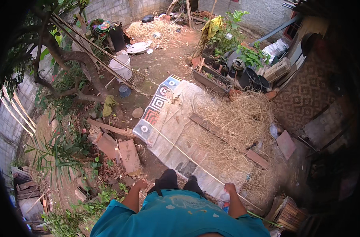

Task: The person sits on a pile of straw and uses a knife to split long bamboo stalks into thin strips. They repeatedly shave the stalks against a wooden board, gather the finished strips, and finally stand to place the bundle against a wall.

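My right hand (230, 188) is closed around a long thin bamboo stick (184, 153). The stick slants from the patterned edge of a mat at the far left, across the mat, to beside my right forearm. It is pale over most of its length and green at its near end. Beside my left hip, my left hand (139, 184) is curled in, with nothing visible in it. Before my feet lies the large worn mat (176, 132), with a heap of dry straw (239, 118) over its right half. A flat wooden plank (215, 129) rests in the straw.
Left of the mat are broken slabs (129, 156), a stone (137, 113) and a tree trunk (83, 65). A white bucket (120, 68) stands farther back beside leaning poles (97, 55). Planters (211, 81) and a woven panel (306, 94) are at the right; stacked wood (289, 213) is near right.
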The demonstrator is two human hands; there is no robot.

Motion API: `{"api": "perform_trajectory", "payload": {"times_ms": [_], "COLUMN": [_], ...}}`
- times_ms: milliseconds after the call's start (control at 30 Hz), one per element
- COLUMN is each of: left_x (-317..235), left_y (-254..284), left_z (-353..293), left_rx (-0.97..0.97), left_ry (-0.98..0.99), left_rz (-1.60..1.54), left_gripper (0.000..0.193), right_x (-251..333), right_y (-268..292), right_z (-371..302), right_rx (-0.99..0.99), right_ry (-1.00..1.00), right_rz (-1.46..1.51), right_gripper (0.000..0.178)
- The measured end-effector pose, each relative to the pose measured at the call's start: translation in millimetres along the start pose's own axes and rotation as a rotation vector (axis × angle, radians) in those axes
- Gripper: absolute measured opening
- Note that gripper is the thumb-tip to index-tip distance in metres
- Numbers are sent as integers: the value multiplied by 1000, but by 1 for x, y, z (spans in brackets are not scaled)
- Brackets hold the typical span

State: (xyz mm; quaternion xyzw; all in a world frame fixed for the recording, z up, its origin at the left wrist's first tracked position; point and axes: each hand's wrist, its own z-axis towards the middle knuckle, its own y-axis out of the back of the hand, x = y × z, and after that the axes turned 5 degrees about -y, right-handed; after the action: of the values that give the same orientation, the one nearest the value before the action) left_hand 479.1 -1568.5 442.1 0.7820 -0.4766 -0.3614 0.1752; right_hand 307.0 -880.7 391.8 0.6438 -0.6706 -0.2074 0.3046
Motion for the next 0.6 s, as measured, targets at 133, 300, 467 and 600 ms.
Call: {"api": "perform_trajectory", "payload": {"times_ms": [133,300,467,600], "left_x": [-10,-34,13,-86], "left_y": [56,100,254,509], "left_z": [4,90,316,474], "left_rx": [-25,-441,-61,-253], "left_ry": [-14,890,-202,48], "left_rz": [219,-1330,-399,-428], "left_gripper": [33,29,38,51], "right_x": [49,356,600,628], "right_y": [252,531,613,614], "right_z": [133,204,262,350], "right_rx": [-774,-520,-231,9], "right_ry": [-113,371,953,855], "right_rz": [753,977,809,140], "right_gripper": [25,21,25,36]}}
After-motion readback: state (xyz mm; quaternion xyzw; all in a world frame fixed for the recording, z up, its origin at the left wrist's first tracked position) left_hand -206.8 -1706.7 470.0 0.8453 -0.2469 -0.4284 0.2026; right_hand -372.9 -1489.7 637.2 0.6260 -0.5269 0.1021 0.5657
